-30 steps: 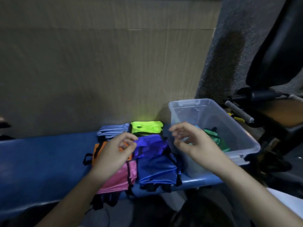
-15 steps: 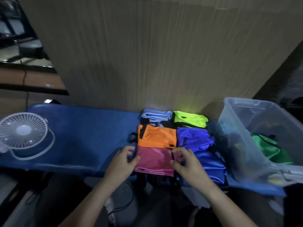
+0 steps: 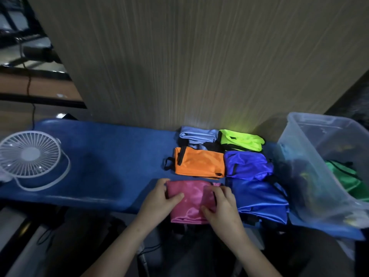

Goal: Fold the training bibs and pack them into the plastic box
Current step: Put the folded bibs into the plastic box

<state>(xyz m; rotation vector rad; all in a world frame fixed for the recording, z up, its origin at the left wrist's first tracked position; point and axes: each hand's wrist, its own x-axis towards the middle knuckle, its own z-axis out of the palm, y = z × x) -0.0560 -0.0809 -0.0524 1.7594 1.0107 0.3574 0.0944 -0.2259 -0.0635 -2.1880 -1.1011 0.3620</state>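
Note:
Several folded training bibs lie on a blue bench (image 3: 99,156): light blue (image 3: 197,134), neon yellow (image 3: 240,139), orange (image 3: 199,162), purple (image 3: 247,166), royal blue (image 3: 259,198) and pink (image 3: 189,202). The pink bib sits at the bench's front edge. My left hand (image 3: 159,198) grips its left side, thumb on top. My right hand (image 3: 221,206) grips its right side. A clear plastic box (image 3: 311,148) stands at the right with a green bib (image 3: 347,176) inside.
A small white desk fan (image 3: 30,156) stands on the bench's left end. A wood-grain wall panel (image 3: 179,66) rises right behind the bibs. Cables hang below the bench in front of me.
The view swung left from the box to the bibs. Both hands came down onto the pink bib and took hold of its two sides; it has slid toward the front edge.

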